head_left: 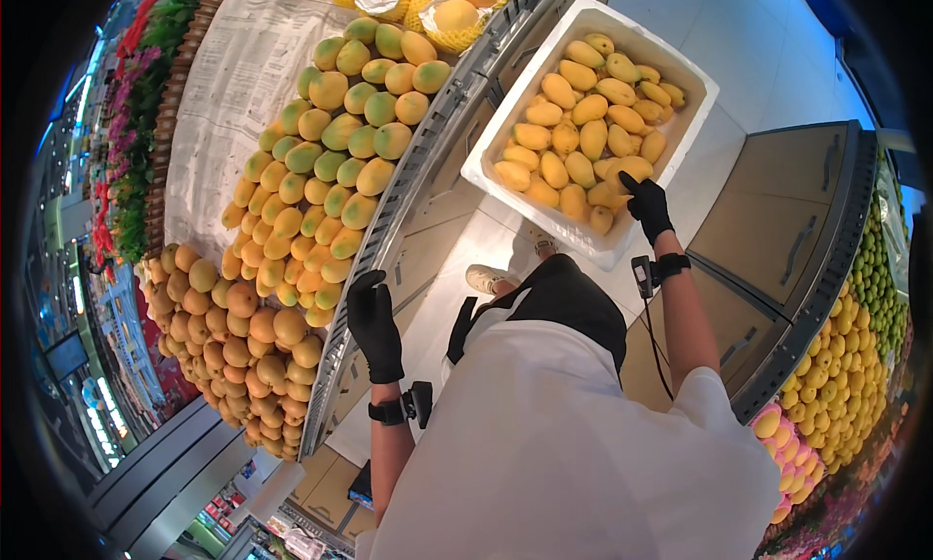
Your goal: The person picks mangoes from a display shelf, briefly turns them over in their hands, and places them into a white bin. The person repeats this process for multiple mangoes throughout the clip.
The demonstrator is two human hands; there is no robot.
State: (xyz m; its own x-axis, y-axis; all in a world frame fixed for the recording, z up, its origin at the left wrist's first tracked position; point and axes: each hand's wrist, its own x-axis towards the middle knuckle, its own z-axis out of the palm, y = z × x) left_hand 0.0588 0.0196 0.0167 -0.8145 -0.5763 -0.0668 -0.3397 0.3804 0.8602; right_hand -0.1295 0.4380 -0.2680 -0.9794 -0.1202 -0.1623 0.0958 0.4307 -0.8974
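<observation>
My right hand, in a black glove, is at the near right corner of a white foam box. Its fingers are closed against a yellow mango on top of the pile; part of the grip is hidden. Many more yellow mangoes fill the box. My left hand, also black-gloved, hovers by the metal edge of the fruit stand, its fingers apart and bent and holding nothing. Closest to it are the green-and-yellow mangoes stacked in sloping rows on the stand.
Brownish-orange round fruit is piled at the stand's near left. Netted yellow fruit sits at its far end. A slatted metal rail edges the stand. Cabinets stand at right, with yellow fruit displayed beyond.
</observation>
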